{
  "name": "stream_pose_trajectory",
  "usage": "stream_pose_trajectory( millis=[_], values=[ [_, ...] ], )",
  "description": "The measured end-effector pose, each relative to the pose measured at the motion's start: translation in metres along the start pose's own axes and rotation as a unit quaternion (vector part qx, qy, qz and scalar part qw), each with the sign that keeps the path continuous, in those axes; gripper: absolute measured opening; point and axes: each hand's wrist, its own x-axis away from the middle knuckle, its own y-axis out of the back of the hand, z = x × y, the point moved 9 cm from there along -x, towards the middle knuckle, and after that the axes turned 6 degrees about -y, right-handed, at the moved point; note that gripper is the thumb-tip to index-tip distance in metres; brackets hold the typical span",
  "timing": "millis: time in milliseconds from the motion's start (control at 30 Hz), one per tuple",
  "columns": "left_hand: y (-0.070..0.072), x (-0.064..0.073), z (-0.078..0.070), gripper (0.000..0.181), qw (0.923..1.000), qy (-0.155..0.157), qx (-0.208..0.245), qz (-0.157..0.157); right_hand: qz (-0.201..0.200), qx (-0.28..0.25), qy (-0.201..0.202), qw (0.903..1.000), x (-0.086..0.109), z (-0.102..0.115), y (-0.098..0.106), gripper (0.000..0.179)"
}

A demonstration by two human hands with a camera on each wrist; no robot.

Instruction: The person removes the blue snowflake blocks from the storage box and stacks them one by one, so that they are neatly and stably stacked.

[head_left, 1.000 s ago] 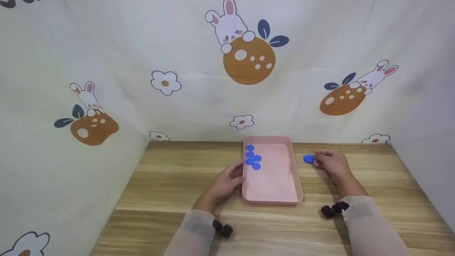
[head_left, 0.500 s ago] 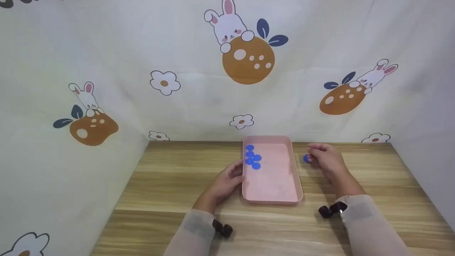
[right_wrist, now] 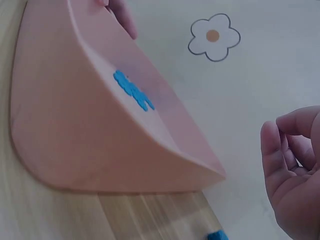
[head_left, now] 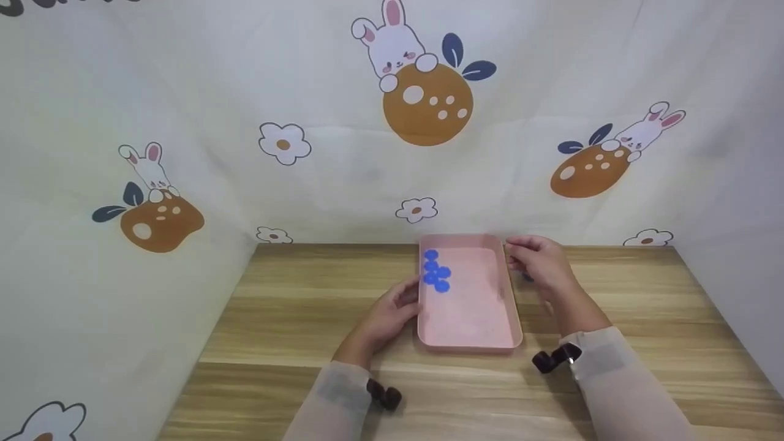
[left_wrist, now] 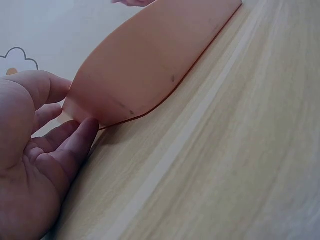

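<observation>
My left hand (head_left: 389, 318) rests at the left side of a pink tray (head_left: 471, 324), fingers and thumb against its outer wall. In the left wrist view, those fingertips meet the tray wall (left_wrist: 145, 65). Inside the tray, several small blue scalloped discs (head_left: 432, 266) lie grouped along the left wall. My right hand (head_left: 542, 260) is raised beside the tray's far right corner, thumb and index fingertips brought together. I cannot tell whether a small piece is hidden between them. Partly covered by this hand, a blue piece (head_left: 527, 275) sits on the table; it also shows low in the right wrist view.
The wood-grain table (head_left: 294, 318) ends at a pale curtain (head_left: 343, 184) printed with rabbits, oranges and flowers, which also encloses both sides. Black cameras (head_left: 384, 395) are strapped at the wrists and jut inward below each hand.
My right hand has risen from the blue piece on the table and moved left to the tray's far right corner. The left hand, tray and discs inside it stay put.
</observation>
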Motion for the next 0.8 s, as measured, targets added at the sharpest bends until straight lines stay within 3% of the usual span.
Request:
stream_pose_trajectory(
  millis=[300,567,800],
  values=[
    [-0.001,0.001,0.002,0.063,0.9999,0.011,0.005,0.001,0.022,0.009,0.012,0.9997,-0.013,0.007,-0.035,0.023],
    [0.000,0.001,0.002,0.063,0.9999,0.011,0.001,0.005,0.030,0.073,-0.015,0.9968,-0.033,0.004,-0.064,0.037],
    [0.000,0.001,0.001,0.062,0.9999,0.015,-0.009,0.001,0.036,0.057,-0.020,0.9975,-0.052,-0.002,-0.088,0.035]
  ],
)
